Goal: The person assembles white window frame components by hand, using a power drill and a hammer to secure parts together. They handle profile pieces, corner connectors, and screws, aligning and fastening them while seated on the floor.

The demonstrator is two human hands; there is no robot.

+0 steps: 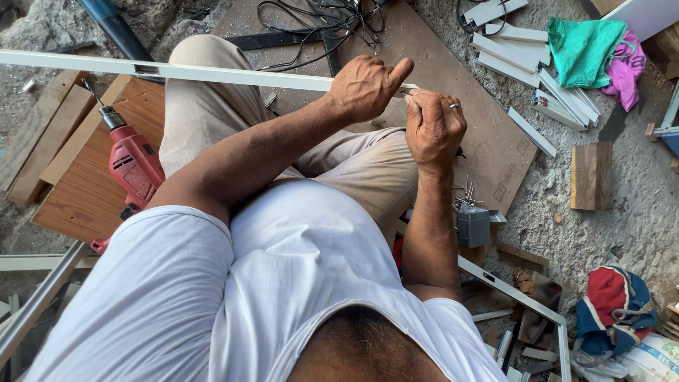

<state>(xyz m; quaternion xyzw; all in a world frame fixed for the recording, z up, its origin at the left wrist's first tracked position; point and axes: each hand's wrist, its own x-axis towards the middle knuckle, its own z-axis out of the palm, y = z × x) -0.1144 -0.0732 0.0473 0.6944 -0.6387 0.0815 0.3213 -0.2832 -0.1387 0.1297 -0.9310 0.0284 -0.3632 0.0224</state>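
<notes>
My left hand (366, 86) is closed around the right end of a long white metal bar (177, 71) that runs across my lap to the left edge of the view. My right hand (433, 127), with a ring on one finger, is closed just beside that end, its fingertips pinching something small and thin against the bar; I cannot tell what it is. I sit over a brown board (460, 92) lying on the rough concrete floor.
A red power drill (131, 163) rests on a wooden panel (85, 191) at left. Black cables (318, 21) lie ahead. Several white bar offcuts (523, 64) and green and pink cloths (590, 49) are at top right. A grey box with screws (472, 223) sits by my right elbow.
</notes>
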